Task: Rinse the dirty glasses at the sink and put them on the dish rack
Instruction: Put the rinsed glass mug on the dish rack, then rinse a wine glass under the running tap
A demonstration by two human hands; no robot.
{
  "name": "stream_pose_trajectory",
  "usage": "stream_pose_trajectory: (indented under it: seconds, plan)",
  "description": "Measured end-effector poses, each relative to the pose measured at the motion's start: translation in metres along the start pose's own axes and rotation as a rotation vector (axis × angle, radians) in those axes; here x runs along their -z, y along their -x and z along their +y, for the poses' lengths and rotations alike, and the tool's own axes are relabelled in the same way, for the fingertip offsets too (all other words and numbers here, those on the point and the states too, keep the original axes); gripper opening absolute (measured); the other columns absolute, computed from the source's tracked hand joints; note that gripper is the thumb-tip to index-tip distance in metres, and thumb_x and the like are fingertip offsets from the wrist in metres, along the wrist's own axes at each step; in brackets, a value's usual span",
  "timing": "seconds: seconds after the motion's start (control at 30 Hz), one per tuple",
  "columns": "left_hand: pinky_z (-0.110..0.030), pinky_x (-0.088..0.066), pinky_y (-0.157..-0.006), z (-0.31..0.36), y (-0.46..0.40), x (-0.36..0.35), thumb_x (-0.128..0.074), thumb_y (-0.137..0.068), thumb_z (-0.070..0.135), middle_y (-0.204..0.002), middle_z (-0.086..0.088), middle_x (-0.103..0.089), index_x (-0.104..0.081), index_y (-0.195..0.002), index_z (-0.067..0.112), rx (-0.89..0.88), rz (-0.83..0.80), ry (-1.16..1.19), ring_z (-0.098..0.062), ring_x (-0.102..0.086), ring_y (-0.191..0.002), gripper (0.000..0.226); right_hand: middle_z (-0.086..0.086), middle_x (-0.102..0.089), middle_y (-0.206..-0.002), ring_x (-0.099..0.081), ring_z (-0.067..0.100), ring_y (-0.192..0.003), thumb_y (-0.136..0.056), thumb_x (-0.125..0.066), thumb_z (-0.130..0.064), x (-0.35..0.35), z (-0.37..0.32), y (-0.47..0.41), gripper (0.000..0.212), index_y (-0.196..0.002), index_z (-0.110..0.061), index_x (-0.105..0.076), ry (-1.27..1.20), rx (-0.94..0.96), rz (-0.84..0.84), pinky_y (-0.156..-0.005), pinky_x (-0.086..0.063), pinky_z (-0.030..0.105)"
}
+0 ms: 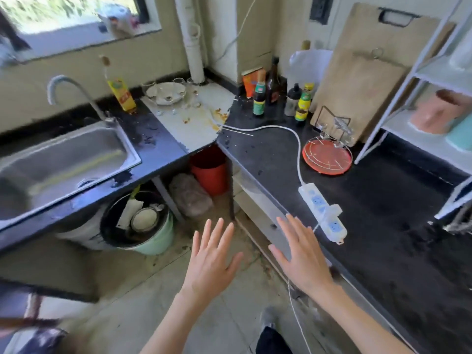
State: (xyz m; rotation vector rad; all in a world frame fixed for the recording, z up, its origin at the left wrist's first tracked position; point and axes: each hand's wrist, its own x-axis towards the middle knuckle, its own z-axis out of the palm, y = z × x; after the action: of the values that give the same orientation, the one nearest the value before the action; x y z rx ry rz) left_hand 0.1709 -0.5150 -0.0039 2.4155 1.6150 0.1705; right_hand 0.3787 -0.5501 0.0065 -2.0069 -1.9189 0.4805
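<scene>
Several small clear glasses (178, 84) stand around a glass plate (166, 92) on the stained pale counter in the far corner. The steel sink (63, 159) with its curved tap (63, 84) lies at the left. An orange round dish rack (327, 155) with a wire frame sits on the dark counter at the right, with a few small glasses (339, 126) on its wire holder. My left hand (209, 261) and my right hand (301, 254) hover low over the floor, fingers spread, holding nothing.
A white power strip (323, 213) and its cord lie on the dark counter (383, 238) near my right hand. Sauce bottles (259, 98), a wooden cutting board (362, 72) and a white shelf (439, 80) stand behind. A green bucket (143, 226) and red bin (209, 169) sit under the counters.
</scene>
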Motion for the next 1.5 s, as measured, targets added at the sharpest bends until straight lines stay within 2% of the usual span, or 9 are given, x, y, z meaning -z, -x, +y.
stream_pose_trajectory:
  seconds: [0.1,0.17,0.33,0.5,0.9,1.1,1.23,1.37,1.5]
  plan:
    - [-0.046,-0.008,-0.112,-0.04,-0.02,0.015,-0.006,-0.086,0.07,-0.154,-0.002,-0.023,-0.027,-0.145,0.023,0.074,0.084,-0.004,-0.027,-0.007,-0.143,0.079,0.006,-0.031,-0.151,-0.025,0.022,-0.142,-0.085,-0.026,-0.059,-0.005,-0.027,-0.053,0.071,-0.144,-0.019,-0.034,-0.002,0.079,0.009,-0.115,-0.013,0.043]
    - [-0.042,0.004,-0.112,-0.065,-0.042,0.025,-0.007,-0.083,0.07,-0.156,0.0,-0.013,-0.019,-0.147,0.026,0.122,0.134,0.002,-0.024,0.003,-0.144,0.079,0.004,-0.027,-0.153,-0.019,0.02,-0.144,-0.086,-0.029,-0.059,-0.005,-0.041,-0.092,0.07,-0.145,-0.021,-0.031,0.003,0.111,0.011,-0.115,-0.007,0.038]
    - [-0.046,-0.003,-0.115,-0.12,-0.113,0.044,-0.013,-0.081,0.064,-0.156,-0.001,-0.015,-0.02,-0.147,0.027,0.227,0.177,-0.004,-0.023,0.005,-0.143,0.076,0.0,-0.017,-0.157,-0.01,0.016,-0.145,-0.093,-0.04,-0.05,-0.006,-0.062,-0.2,0.063,-0.147,-0.023,-0.024,0.006,0.185,0.0,-0.117,-0.002,0.034]
    - [-0.039,0.01,-0.111,-0.162,-0.173,0.063,-0.002,-0.077,0.066,-0.157,0.001,-0.003,-0.01,-0.148,0.03,0.286,0.142,-0.028,-0.019,0.021,-0.136,0.08,-0.002,-0.012,-0.158,-0.007,0.014,-0.146,-0.095,-0.039,-0.048,-0.009,-0.086,-0.3,0.062,-0.149,-0.025,-0.018,0.014,0.225,-0.083,-0.118,-0.002,0.032]
    - [-0.041,0.009,-0.114,-0.285,-0.33,0.103,0.022,-0.063,0.076,-0.156,0.002,0.012,0.005,-0.147,0.032,0.274,0.05,-0.052,-0.019,0.029,-0.132,0.097,0.002,-0.021,-0.155,-0.016,0.017,-0.144,-0.096,-0.041,-0.042,-0.041,-0.142,-0.498,0.061,-0.148,-0.016,-0.022,0.072,0.228,-0.107,-0.116,-0.013,0.03]
    - [-0.038,0.016,-0.108,-0.34,-0.404,0.114,0.008,-0.072,0.066,-0.157,0.002,0.011,0.001,-0.148,0.03,0.173,-0.001,-0.045,-0.02,0.029,-0.133,0.085,0.006,-0.033,-0.149,-0.029,0.02,-0.139,-0.097,-0.043,-0.034,-0.056,-0.157,-0.587,0.055,-0.145,-0.011,-0.029,0.078,0.114,-0.079,-0.113,-0.025,0.032]
    - [-0.041,0.009,-0.11,-0.362,-0.445,0.121,-0.001,-0.077,0.064,-0.157,-0.003,-0.001,-0.01,-0.148,0.027,0.145,-0.034,-0.041,-0.024,0.018,-0.137,0.081,0.008,-0.051,-0.135,-0.047,0.024,-0.124,-0.097,-0.044,-0.033,-0.063,-0.156,-0.643,0.044,-0.135,-0.01,-0.044,0.107,-0.002,-0.134,-0.1,-0.039,0.034]
    - [-0.047,-0.031,-0.1,-0.373,-0.472,0.119,-0.026,-0.085,0.055,-0.138,-0.008,-0.05,-0.042,-0.135,0.02,0.155,-0.088,-0.146,-0.033,-0.041,-0.13,0.063,0.01,-0.045,-0.137,-0.044,0.027,-0.123,-0.095,-0.049,-0.032,-0.066,-0.154,-0.703,0.051,-0.139,-0.011,-0.035,0.09,-0.076,-0.132,-0.094,-0.043,0.038]
    - [-0.049,-0.028,-0.104,-0.378,-0.489,0.112,-0.023,-0.085,0.058,-0.145,-0.005,-0.041,-0.037,-0.14,0.019,0.225,-0.072,-0.074,-0.032,-0.033,-0.135,0.069,0.011,-0.028,-0.147,-0.035,0.029,-0.13,-0.089,-0.058,-0.041,-0.065,-0.158,-0.761,0.074,-0.146,-0.017,-0.018,0.12,-0.045,-0.121,-0.094,-0.043,0.04]
